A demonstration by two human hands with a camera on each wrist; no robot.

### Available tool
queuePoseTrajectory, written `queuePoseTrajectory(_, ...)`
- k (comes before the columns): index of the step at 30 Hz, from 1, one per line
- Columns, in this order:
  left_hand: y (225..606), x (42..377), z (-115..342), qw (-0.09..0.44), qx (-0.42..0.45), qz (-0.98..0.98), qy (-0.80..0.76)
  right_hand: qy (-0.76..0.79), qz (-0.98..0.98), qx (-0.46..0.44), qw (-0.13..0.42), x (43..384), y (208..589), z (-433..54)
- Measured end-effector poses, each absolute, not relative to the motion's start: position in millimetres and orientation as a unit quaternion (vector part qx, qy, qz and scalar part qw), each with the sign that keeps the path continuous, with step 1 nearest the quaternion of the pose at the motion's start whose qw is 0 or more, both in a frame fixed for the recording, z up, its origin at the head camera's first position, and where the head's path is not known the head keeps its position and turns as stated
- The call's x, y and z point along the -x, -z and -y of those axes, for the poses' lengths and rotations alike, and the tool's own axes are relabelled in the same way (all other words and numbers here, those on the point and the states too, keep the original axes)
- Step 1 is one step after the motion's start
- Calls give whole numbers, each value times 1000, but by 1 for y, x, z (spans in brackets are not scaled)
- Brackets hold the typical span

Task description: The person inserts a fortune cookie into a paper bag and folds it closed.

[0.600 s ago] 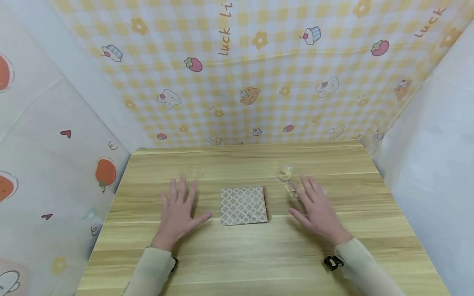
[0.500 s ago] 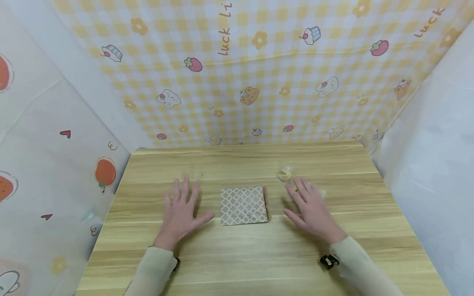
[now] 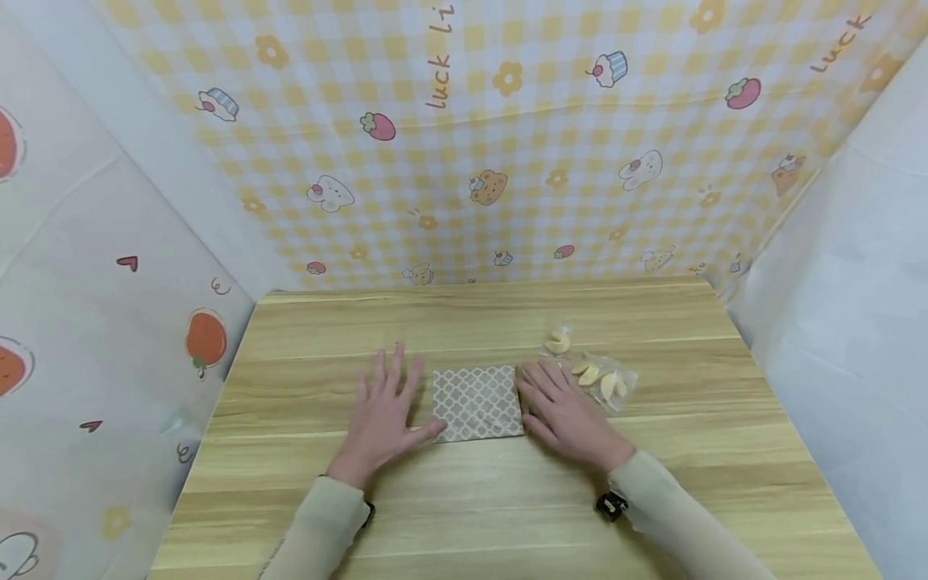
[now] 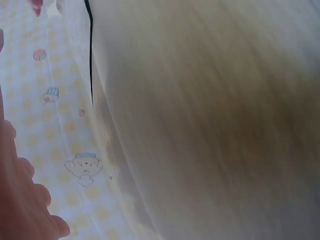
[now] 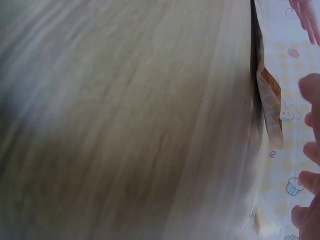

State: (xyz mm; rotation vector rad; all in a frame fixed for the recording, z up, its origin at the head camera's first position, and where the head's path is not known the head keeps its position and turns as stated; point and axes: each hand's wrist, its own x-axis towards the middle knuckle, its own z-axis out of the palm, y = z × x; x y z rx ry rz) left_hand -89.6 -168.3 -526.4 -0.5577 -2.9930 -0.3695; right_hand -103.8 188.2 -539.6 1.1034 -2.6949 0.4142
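A flat paper bag (image 3: 477,403) with a white lattice print lies mid-table. Its right end gapes a little in the right wrist view, where the brown inside of the bag (image 5: 270,82) shows. My left hand (image 3: 384,431) is spread at the bag's left side, its thumb tip over the lower left corner; whether it touches, I cannot tell. At the bag's right end is my right hand (image 3: 576,420), fingers extended and holding nothing; contact there is unclear too. Beyond it lie fortune cookies in clear wrappers: one cookie (image 3: 558,341) farther back, another (image 3: 589,372) and a third (image 3: 613,387) nearer.
The wooden table (image 3: 464,515) meets a yellow checked cloth (image 3: 507,121) at its back edge. White cloth hangs on both sides, with a printed one (image 3: 145,346) at the left. A black wrist strap (image 3: 611,506) shows at the right sleeve.
Both hands have moved inward to the bag, the left one rightward and the right one leftward. The cookies that the right hand covered now show. Bag and cookies stay where they were.
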Motion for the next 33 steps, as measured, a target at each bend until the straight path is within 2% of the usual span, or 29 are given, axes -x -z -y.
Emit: queuePoseTrajectory(33, 534, 88, 132, -16, 231, 965, 127, -114, 930, -348, 43, 107, 546, -183)
